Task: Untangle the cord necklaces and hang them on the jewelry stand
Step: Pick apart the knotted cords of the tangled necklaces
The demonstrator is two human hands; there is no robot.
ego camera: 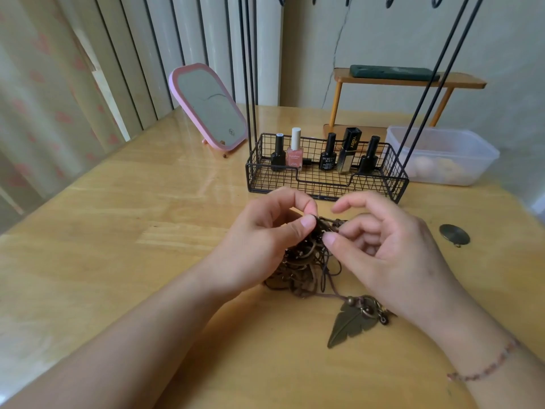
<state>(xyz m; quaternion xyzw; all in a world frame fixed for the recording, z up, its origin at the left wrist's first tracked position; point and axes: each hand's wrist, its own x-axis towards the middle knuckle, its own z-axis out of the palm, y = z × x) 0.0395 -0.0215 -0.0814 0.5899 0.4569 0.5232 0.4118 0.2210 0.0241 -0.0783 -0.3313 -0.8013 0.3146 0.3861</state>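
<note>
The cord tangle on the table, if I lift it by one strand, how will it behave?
The cord tangle looks floppy, so it would likely sag and come up as one clump. The leaf pendant looks like metal and would probably dangle and swing below it.

I see two bare forearms with no sleeves; the left hand (265, 231) wears nothing, while the right hand (392, 255) has a thin beaded reddish-brown bracelet (483, 366) around its wrist.

Left hand (274, 228) pinching; right hand (380, 246) pinching, forefinger raised.
</note>
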